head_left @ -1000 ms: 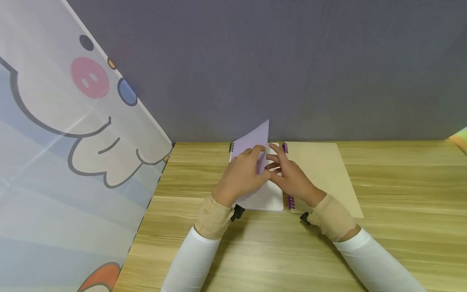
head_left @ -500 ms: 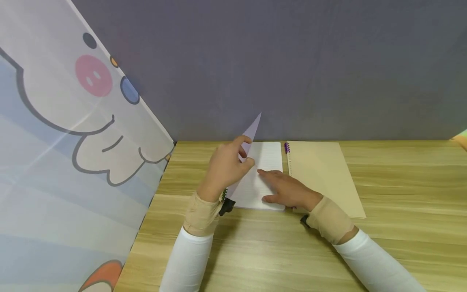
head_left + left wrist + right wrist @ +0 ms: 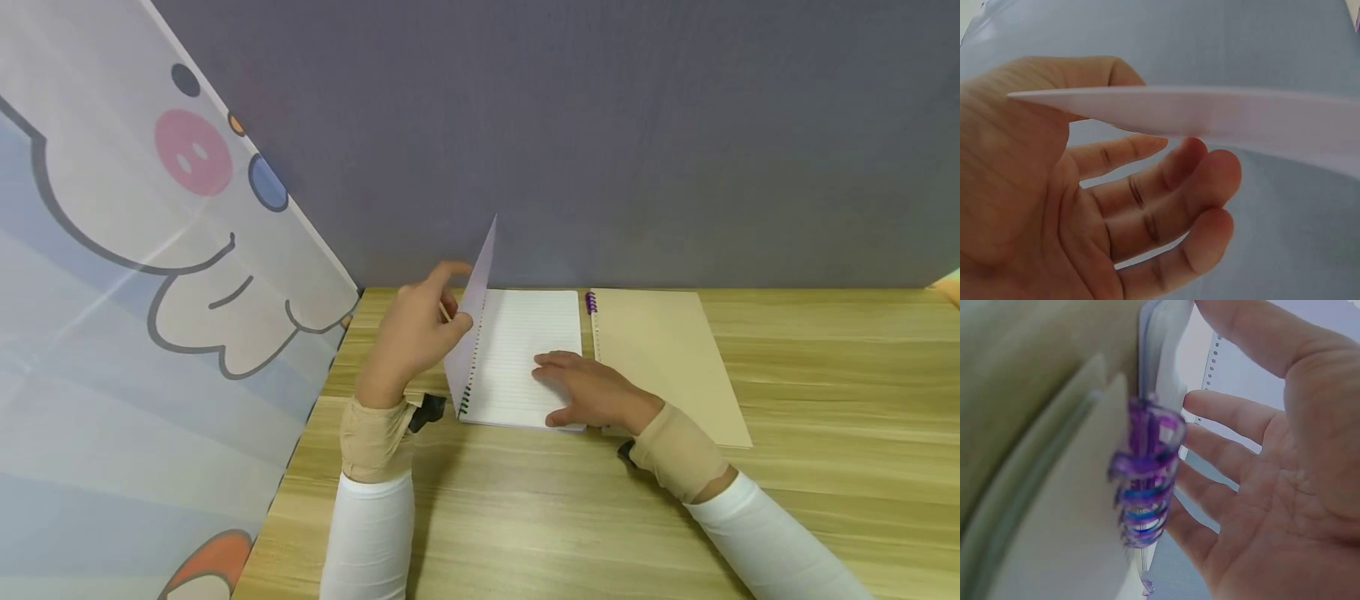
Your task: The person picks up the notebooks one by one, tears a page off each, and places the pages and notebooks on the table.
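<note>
A spiral notebook with lined white pages (image 3: 528, 333) lies open near the back edge of the table. Its lilac cover (image 3: 478, 287) stands nearly upright along the green coil (image 3: 465, 398). My left hand (image 3: 412, 333) holds the cover's free side between thumb and bent fingers; in the left wrist view the cover (image 3: 1260, 119) runs between them. My right hand (image 3: 592, 387) rests on the lined page near its right edge, fingers fairly straight and spread. Beside it, a beige-covered notebook (image 3: 667, 358) with a purple coil (image 3: 591, 302) lies closed, partly under the right wrist.
A grey panel (image 3: 570, 142) rises behind the wooden table (image 3: 840, 417). At the left stands a light sheet printed with a cartoon animal (image 3: 90, 292).
The lilac cover has swung from right to left with my left hand, exposing the lined page. My right hand has left the cover and come down onto the page.
</note>
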A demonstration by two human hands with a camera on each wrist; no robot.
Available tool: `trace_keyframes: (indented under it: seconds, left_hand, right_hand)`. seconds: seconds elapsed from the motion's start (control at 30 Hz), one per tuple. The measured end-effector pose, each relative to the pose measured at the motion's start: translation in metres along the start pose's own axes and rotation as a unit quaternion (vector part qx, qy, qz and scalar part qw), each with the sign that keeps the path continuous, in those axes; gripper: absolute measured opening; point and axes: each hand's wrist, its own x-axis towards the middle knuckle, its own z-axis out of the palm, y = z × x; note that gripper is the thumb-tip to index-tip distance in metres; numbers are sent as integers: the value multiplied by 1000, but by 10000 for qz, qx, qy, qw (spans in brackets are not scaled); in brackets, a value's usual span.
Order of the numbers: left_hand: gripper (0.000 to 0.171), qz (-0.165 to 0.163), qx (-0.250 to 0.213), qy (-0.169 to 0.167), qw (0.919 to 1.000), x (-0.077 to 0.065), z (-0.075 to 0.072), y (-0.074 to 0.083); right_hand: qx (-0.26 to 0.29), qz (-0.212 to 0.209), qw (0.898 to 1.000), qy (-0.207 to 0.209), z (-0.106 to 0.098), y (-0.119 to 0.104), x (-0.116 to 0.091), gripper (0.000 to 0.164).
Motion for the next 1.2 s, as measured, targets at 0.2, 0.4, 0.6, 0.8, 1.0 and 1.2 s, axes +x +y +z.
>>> trace_keyframes:
  seconds: [0.2,0.4,0.6,0.8,1.0,1.2]
  left_hand:
    - [49,-143,63,-22,9999,-8,-16,-13]
    - [43,-565,213,-231,9979,-17,-32,-33]
    - [42,-1209,387,-563,9903,-26,-46,-52]
    - [43,-1714,509,-921,9796,-32,-54,-63]
    - [44,-2241,603,-1366,9631,-37,-59,-73]
    - [60,-2894,539,-1934,9359,-40,-59,-83]
  right_hand:
    - [-46,90,9999,-98,1,1,-1,79]
    - [19,186,9996,-197,1,-4,-3,87]
    - [-95,127,9995,-268,-2,-6,-4,84]
    - [-177,40,9993,-313,-4,-6,-4,80]
    - [-271,-93,9993,-227,-2,-7,-3,71]
    - [-316,-162,9992,-199,-2,-9,-2,62]
